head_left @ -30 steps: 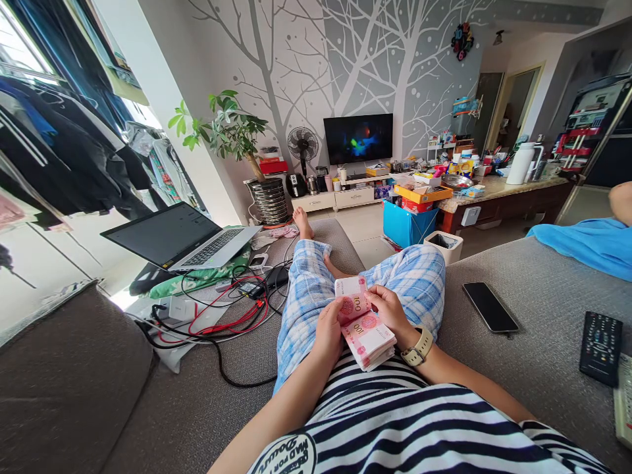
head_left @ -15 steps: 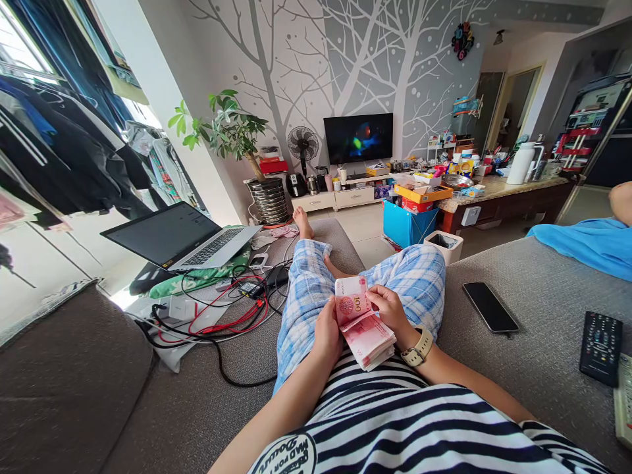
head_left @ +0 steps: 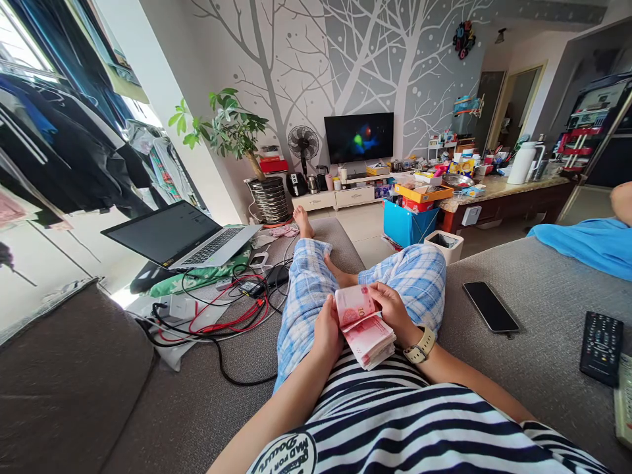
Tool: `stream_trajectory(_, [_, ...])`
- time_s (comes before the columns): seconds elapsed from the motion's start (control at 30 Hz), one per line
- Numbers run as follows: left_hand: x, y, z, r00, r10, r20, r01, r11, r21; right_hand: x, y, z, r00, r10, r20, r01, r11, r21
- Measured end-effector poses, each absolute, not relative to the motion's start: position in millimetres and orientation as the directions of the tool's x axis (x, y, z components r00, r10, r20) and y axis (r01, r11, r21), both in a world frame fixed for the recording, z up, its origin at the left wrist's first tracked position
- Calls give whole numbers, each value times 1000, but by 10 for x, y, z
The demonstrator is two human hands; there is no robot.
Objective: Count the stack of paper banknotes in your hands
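A thick stack of red banknotes (head_left: 369, 337) is held over my lap, its lower end pointing toward my striped shirt. My left hand (head_left: 328, 327) grips the stack along its left side, thumb on top near the fold. With fingers closed at the upper right, my right hand (head_left: 391, 307) pinches the edge of a raised banknote (head_left: 353, 305) marked with a 100-type figure, partly covered by the fingers. The raised part stands bent up from the rest of the stack. How many notes are lifted is hidden.
On the couch at my right lie a black phone (head_left: 490, 307) and a remote control (head_left: 601, 347). To my left are an open laptop (head_left: 178, 237) and tangled cables (head_left: 247, 309). Beyond stand a blue bin (head_left: 409, 222), a cluttered table (head_left: 513, 192) and another person's blue-clothed part (head_left: 582, 247).
My right hand has shifted slightly and its fingers now cover more of the raised banknote's corner. The raised note's top has curved over and sits lower. My left hand stays nearly still.
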State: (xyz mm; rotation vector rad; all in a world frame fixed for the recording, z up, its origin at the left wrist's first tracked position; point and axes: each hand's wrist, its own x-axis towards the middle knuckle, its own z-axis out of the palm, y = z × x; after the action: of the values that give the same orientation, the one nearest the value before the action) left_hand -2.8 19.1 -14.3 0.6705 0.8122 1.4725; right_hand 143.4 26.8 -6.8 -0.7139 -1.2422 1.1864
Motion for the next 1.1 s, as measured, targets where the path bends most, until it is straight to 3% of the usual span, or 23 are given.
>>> stream_trajectory(0.1, [-52, 149, -57, 11, 992, -125, -569, 109, 815, 1581, 263, -10, -316, 857, 407, -252, 338, -907])
stream_trajectory(0.23, [-74, 135, 29, 4, 980, -198, -626, 156, 764, 1769, 278, 48, -482, 747, 457, -61, 492, -869])
stream_trajectory(0.4, [-91, 169, 56, 99, 963, -251, -706, 245, 664, 1755, 265, 97, -524, 678, 516, 74, 640, -765])
stream_trajectory(0.5, [-86, 143, 102, 220, 958, -182, -668, 284, 688, 1643, 263, 155, -532, 628, 568, 19, 679, -734])
stream_trajectory(0.57, [-71, 106, 143, 209, 967, -147, -659, 250, 709, 1547, 284, 184, -519, 617, 591, -48, 670, -741])
stream_trajectory(0.73, [-68, 21, 215, 282, 949, -142, -642, 297, 707, 1357, 399, 141, -261, 852, 454, -186, 417, -890])
stream_trajectory(0.87, [-179, 32, 295, 248, 958, -143, -369, 230, 901, 1366, 440, 133, -101, 946, 309, -275, 271, -922])
stream_trajectory(0.97, [-256, 80, 407, 88, 993, -78, -256, 98, 962, 1377, 387, 214, -133, 972, 196, -389, 130, -912])
stream_trajectory(1.1, [-226, 118, 512, 186, 982, 8, -446, 78, 892, 1264, 260, 300, -338, 941, 26, -486, -151, -861])
